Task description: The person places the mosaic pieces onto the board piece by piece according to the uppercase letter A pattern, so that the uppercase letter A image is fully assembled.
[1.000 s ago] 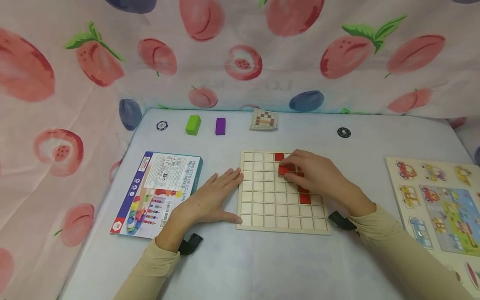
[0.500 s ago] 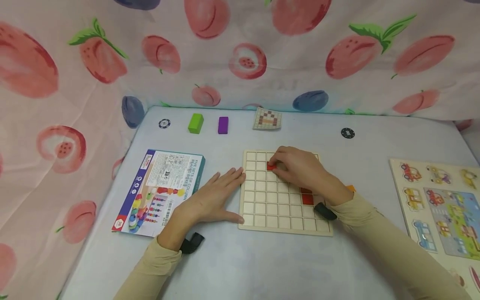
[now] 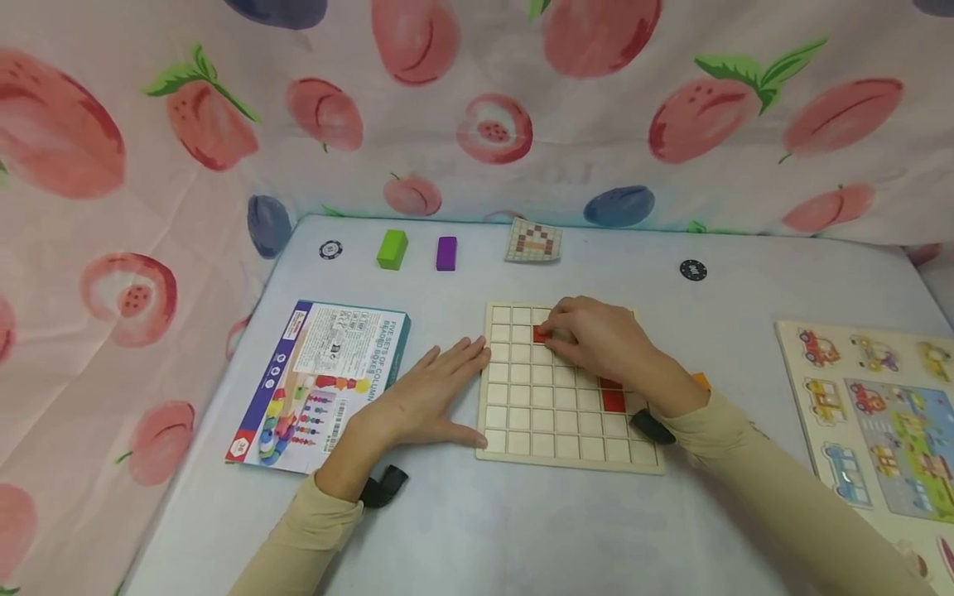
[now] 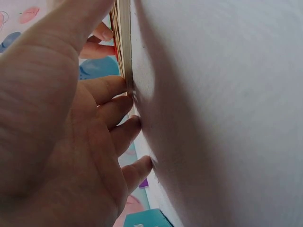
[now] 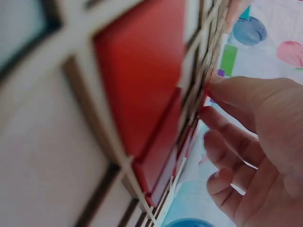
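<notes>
A wooden grid board point(image 3: 520, 396) lies flat on the table between the hands. My right hand point(image 3: 605, 338) is over its upper part, pinching a small red square tile point(image 3: 538, 334) between thumb and fingers at a cell of the second row. Other red tiles point(image 3: 614, 401) sit in cells below that hand; some are hidden under it in the head view. Up close, a red tile point(image 5: 142, 71) fills the middle of the right wrist view. My left hand point(image 3: 431, 396) is spread at the board's left side, its fingertips point(image 4: 124, 86) against the edge.
A teal-edged box point(image 3: 328, 372) lies left of the board. Behind stand a green block point(image 3: 392, 250), a purple block point(image 3: 445, 254), a pattern card point(image 3: 533, 241) and poker chips point(image 3: 693, 270). A picture puzzle point(image 3: 827, 414) is at right, and an orange piece point(image 3: 701, 382) peeks past the right wrist.
My right hand has moved left across the board with the red tile, then stayed near the second-row cell. The left hand keeps its place at the board's edge.
</notes>
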{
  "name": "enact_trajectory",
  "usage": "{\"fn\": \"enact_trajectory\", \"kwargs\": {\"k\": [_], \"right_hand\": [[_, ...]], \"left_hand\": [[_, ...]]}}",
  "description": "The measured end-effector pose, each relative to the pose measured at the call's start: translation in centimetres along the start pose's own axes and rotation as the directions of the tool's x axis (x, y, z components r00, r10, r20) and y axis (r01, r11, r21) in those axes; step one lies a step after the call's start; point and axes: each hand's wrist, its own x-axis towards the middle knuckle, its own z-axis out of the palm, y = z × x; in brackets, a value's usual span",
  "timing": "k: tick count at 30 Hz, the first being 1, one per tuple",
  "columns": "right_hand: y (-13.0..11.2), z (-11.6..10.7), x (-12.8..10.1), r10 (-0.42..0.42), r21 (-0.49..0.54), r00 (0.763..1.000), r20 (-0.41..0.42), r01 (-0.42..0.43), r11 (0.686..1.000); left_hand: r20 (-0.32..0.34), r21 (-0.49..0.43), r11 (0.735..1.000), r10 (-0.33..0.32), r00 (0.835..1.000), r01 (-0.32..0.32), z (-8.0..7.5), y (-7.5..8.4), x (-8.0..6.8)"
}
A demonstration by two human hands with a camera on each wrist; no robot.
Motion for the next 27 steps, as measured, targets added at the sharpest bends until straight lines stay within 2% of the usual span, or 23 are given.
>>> {"fn": "enact_trajectory", "kwargs": {"k": [5,12,19,27], "right_hand": [[0.6,0.0,-2.0,0.010,0.020,1.000,0.000,-0.010,1.000],[1.5,-1.1,-6.9,0.101,0.060,0.995,0.005,-0.101,0.993],[3.2,-1.8,-13.2,0.192,0.071,0.978,-0.080,-0.187,0.980],[5.4,-2.0,-19.2,0.281,0.104,0.944,-0.174,-0.266,0.958]], "left_hand": [[0.005,-0.001,1.000,0.005,1.000,-0.005,0.3,0.0,0.1],[0.008,0.004,1.000,-0.007,1.000,0.007,0.1,0.0,0.1],[0.002,0.008,1.000,-0.007,1.000,0.007,-0.1,0.1,0.1],[-0.006,0.019,1.000,-0.004,1.000,0.004,0.0,0.2,0.2]]}}
